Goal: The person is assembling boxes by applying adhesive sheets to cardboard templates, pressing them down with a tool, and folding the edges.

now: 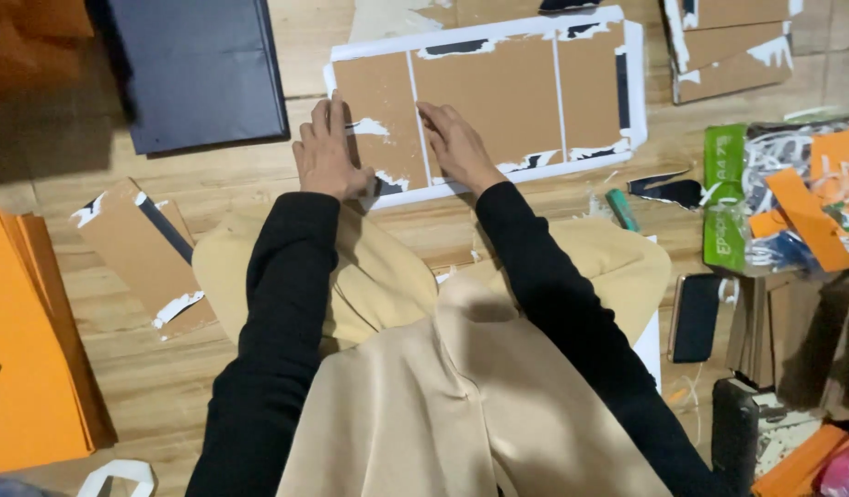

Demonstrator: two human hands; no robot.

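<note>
Hands: two, left hand [328, 152], right hand [454, 143], centre frame. Cardboard panel sheet [498, 97]: one, top centre. Dark board [199, 69]: one, upper left. Phone [697, 317]: one, right. Green pen [622, 210]: one, right of centre. Orange sheet stack [28, 340]: one, left edge.

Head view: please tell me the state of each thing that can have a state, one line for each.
Cardboard panel sheet: flat on the floor, white paper torn in places.
Left hand: open, pressed flat on the sheet.
Right hand: open, fingers pressing the sheet.
Phone: screen dark.
Dark folder: closed, flat.
Orange sheets: stacked.
</note>
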